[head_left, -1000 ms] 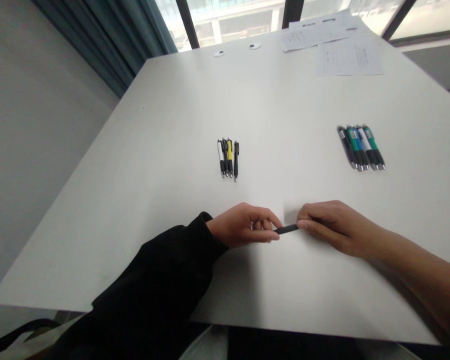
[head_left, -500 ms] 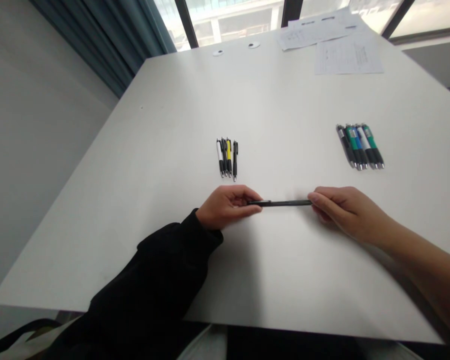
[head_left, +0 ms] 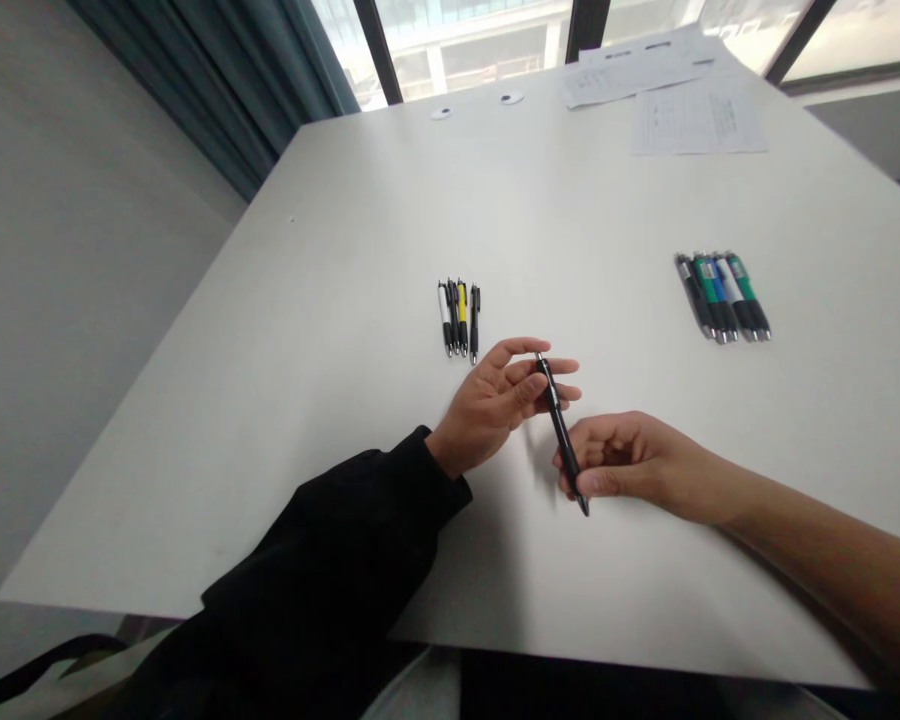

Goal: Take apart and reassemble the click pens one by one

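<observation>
A black pen (head_left: pixel 560 428) with a silver tip is held between both hands above the white table (head_left: pixel 330 330), slanting with its tip down and toward me. My left hand (head_left: pixel 499 400) grips its upper part, thumb on the barrel and index finger at the top button. My right hand (head_left: pixel 630 462) pinches the lower part near the tip, between thumb and fingers. Just beyond my left hand lies a small row of pens: a white and black pen (head_left: pixel 445 318), a yellow and black pen (head_left: pixel 463 315) and black ones, including a black pen (head_left: pixel 475 325) slightly apart.
A second group of thicker pens, among them a green pen (head_left: pixel 748 297), lies side by side at the right. Paper sheets (head_left: pixel 697 120) rest at the far right. Two white oval pieces (head_left: pixel 511 98) sit at the far edge, by the window. A curtain (head_left: pixel 217 80) hangs at the left.
The pen has turned from lying level, side to side, to slanting with its tip toward me. My hands have come closer together; the right one moved left and nearer to me.
</observation>
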The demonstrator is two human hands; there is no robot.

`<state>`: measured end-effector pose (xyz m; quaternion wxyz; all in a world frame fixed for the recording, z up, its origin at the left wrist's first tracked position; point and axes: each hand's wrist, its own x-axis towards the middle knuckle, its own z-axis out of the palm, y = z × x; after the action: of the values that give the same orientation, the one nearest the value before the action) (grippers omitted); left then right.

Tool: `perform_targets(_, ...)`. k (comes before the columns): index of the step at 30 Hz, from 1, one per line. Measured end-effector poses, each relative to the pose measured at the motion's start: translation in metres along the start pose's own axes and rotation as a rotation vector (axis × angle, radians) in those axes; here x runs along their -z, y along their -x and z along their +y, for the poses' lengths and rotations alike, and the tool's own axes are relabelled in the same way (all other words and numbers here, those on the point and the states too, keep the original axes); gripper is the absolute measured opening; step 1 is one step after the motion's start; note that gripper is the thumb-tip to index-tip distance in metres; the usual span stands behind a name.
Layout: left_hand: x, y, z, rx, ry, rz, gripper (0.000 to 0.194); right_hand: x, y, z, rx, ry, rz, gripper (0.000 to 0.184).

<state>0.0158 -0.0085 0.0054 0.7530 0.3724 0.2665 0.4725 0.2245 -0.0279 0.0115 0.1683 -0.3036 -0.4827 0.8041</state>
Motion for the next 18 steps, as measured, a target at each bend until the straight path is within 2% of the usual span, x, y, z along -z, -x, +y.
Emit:
perform_targets(6, 0.0058, 0.0015, -0.0022, 0.077, -0.062, -0.127, 0.067, 0.0027, -0.0023, -0.0022, 0.038, 0.014, 0.035, 0.028)
perform_targets(11, 0.0076, 0.0023, -0.0033, 0.104, -0.09, -0.139, 0.061, 0.0003, -0.0025, -0.0042, 0.019, 0.048, 0.048, 0.029)
perform_targets(18, 0.008, 0.0027, -0.0029, 0.096, -0.134, -0.127, 0.066, -0.0013, -0.0028, -0.0058, 0.03, 0.07, 0.055, 0.03)
